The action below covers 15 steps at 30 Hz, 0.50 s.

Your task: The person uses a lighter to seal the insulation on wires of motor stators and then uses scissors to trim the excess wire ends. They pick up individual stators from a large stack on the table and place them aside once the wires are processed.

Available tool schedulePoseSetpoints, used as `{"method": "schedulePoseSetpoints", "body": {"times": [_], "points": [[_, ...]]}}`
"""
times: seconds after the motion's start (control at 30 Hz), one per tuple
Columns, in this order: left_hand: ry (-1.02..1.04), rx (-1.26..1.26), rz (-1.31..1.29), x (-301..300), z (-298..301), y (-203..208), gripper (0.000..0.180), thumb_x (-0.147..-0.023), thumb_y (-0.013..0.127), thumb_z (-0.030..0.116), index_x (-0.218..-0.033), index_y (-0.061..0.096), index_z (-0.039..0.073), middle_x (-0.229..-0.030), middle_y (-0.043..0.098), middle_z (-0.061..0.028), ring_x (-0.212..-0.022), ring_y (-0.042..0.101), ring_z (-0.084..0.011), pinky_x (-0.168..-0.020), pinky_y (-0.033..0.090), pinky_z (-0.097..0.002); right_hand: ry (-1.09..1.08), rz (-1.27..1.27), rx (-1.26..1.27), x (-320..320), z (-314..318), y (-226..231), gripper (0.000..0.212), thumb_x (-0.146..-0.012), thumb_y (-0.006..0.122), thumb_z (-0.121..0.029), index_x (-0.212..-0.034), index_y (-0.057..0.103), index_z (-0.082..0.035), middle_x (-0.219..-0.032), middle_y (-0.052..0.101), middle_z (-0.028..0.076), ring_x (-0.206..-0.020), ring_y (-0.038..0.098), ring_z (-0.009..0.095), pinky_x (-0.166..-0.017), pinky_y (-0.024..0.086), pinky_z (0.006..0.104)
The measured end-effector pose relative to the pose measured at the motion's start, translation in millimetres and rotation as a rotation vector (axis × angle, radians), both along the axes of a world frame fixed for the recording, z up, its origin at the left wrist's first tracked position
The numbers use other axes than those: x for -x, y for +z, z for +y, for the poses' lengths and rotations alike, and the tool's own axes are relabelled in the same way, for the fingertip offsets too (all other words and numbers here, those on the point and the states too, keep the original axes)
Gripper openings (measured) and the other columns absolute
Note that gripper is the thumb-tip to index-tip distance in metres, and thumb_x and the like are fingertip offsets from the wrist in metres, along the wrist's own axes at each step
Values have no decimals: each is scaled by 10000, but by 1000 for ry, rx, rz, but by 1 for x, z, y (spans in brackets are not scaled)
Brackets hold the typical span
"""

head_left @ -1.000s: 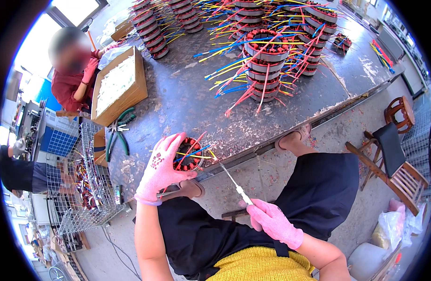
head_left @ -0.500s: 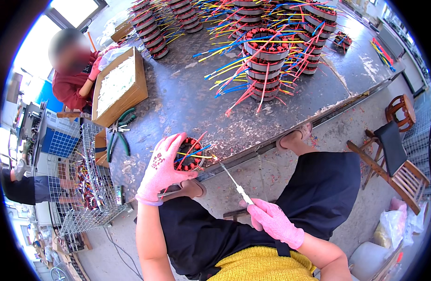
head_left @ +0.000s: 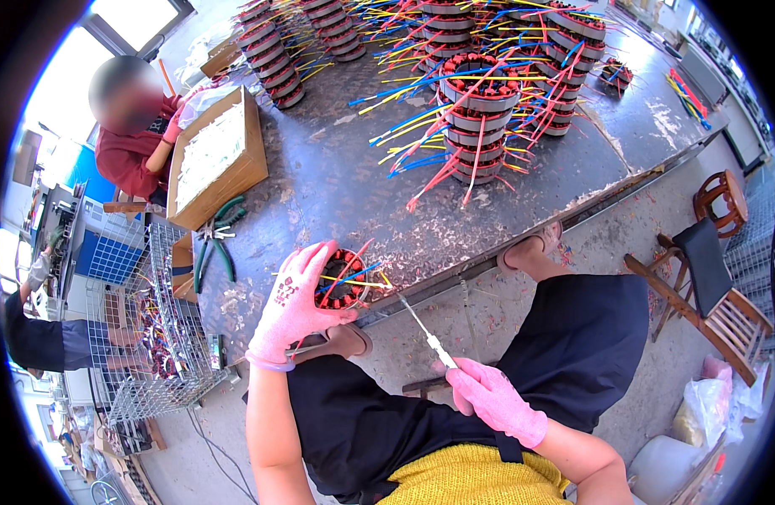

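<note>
Pink-gloved, my left hand (head_left: pixel 295 299) grips the left side of a motor stator (head_left: pixel 343 296) lying at the near table edge. Its black ring has red parts inside, and red, blue and yellow wires stick out. Part of the ring is hidden under my palm and fingers. My right hand (head_left: pixel 492 396), also in a pink glove, is closed round a thin metal-shafted tool (head_left: pixel 439 347) with a white handle. The tool's tip is close to the yellow wire's end at the stator's right; whether they touch I cannot tell.
Stacks of stators (head_left: pixel 473 135) with splayed wires stand farther back on the table (head_left: pixel 337 168). Green-handled pliers (head_left: pixel 212 244) lie at the left beside a cardboard box (head_left: pixel 244 168), where another person works. A wire basket (head_left: pixel 164 337) is lower left; a wooden chair (head_left: pixel 707 290) stands right.
The yellow wire's end and the tool tip have shifted slightly; my hands stay almost in place. Across the table, the other person's hands have moved a little.
</note>
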<state>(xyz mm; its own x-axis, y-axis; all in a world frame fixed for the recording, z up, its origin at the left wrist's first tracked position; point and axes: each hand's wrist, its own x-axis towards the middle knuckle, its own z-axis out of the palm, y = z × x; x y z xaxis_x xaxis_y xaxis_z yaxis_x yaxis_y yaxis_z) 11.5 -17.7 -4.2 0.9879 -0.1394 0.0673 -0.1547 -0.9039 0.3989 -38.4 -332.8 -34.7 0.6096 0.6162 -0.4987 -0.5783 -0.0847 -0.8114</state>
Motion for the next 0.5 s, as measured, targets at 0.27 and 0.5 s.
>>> {"method": "schedulePoseSetpoints", "body": {"times": [0.27,0.5], "points": [[-4,10,-3,0,-1,1,954,-564,879,348,-1360,473,14,-1337,510,-191,-1256,467,-380,-1130,309,-469,-6,9,-3,0,1,0,380,-1033,461,-254,-1291,540,14,-667,456,-29,-584,419,49,-537,348,225],[-11,14,-4,0,0,0,961,-561,880,343,-1364,470,9,-1331,513,-195,-1255,468,-378,-1127,312,-465,-1,21,12,-1,1,2,370,-1033,462,-251,-1286,546,5,-653,462,-26,-572,423,52,-530,350,227]]}}
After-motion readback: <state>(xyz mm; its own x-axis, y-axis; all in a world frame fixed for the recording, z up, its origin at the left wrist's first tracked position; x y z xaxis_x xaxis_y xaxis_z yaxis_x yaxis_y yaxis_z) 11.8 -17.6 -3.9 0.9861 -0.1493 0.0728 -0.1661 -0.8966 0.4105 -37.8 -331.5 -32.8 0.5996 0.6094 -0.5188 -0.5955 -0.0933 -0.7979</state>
